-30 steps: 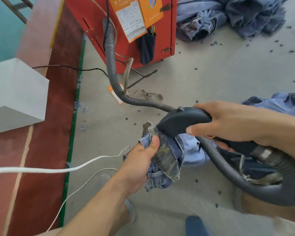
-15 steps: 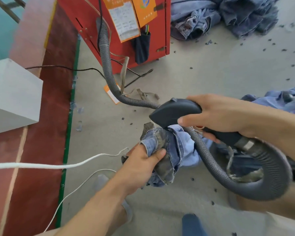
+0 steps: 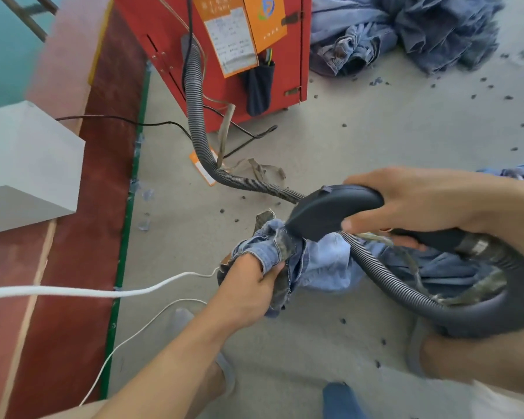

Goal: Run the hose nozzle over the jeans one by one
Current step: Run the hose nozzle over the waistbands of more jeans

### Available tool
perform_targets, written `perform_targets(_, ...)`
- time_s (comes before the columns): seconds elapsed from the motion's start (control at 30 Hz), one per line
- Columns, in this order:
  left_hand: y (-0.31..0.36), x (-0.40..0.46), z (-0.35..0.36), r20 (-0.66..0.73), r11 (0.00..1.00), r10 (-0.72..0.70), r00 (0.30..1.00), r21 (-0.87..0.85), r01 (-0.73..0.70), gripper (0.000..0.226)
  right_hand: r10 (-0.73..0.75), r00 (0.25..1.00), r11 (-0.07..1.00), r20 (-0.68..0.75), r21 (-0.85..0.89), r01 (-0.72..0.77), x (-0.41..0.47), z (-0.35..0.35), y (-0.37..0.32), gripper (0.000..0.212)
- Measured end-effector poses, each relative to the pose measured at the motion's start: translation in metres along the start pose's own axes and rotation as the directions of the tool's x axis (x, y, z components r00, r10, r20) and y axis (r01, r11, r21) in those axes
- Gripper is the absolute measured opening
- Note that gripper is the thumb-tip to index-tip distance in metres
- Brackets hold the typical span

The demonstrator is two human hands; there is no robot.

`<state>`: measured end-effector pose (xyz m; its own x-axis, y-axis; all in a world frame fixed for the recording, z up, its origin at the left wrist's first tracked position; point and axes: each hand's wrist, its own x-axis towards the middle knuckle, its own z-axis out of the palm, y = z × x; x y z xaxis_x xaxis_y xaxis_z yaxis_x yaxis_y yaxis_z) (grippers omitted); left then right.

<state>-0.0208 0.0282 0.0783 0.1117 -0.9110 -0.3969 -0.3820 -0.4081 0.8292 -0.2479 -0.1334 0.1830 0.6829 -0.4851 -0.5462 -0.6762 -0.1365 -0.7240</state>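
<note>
Over the floor, left hand (image 3: 248, 285) has regripped the bunched jeans (image 3: 288, 252) higher; right hand (image 3: 421, 204) keeps clutching the nozzle (image 3: 327, 213), tip now pressed onto denim — this pair mid-pass.

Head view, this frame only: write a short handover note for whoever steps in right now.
Left hand: grips a bunched pair of jeans, held above the floor.
Right hand: grips the black nozzle; its tip touches the bunched denim. The hose loops under the right arm and runs to the red machine.
Done: cannot tell how many pairs are finished.
Left: finish this pair. Jeans pile lies beside the machine, and more denim lies at the right edge.
</note>
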Motion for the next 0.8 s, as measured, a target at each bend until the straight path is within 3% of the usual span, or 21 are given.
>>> perform_targets(0.1,0.003,0.002,-0.008,-0.019,0.990,0.125,0.992,0.073,-0.123,0.037,0.016,0.999,1.000,0.051,0.003,-0.016,-0.008,-0.008,0.004,0.013)
perform_targets(0.17,0.001,0.003,-0.007,-0.022,0.987,0.135,0.991,0.088,-0.132,0.033,0.010,0.999,1.000,0.050,0.017,-0.010,-0.003,0.003,0.003,0.013)
perform_targets(0.37,0.000,0.003,-0.001,-0.021,0.982,0.139,0.990,0.130,-0.136,0.025,-0.056,0.992,0.998,-0.109,-0.002,0.056,0.011,0.011,0.006,0.013)
perform_targets(0.6,0.004,0.003,0.000,0.005,0.983,0.122,0.993,0.141,-0.121,0.027,-0.018,1.000,0.999,0.008,0.028,0.018,-0.001,0.009,0.006,0.013)
perform_targets(0.73,0.001,0.001,0.005,0.007,0.979,0.131,0.991,0.158,-0.131,0.027,-0.086,0.973,0.996,-0.214,-0.052,0.076,0.014,0.019,0.006,0.011)
perform_targets(0.8,-0.001,0.005,0.000,-0.014,0.989,0.123,0.992,0.082,-0.121,0.027,-0.049,0.974,0.999,-0.219,0.001,0.050,0.007,0.005,0.012,0.011)
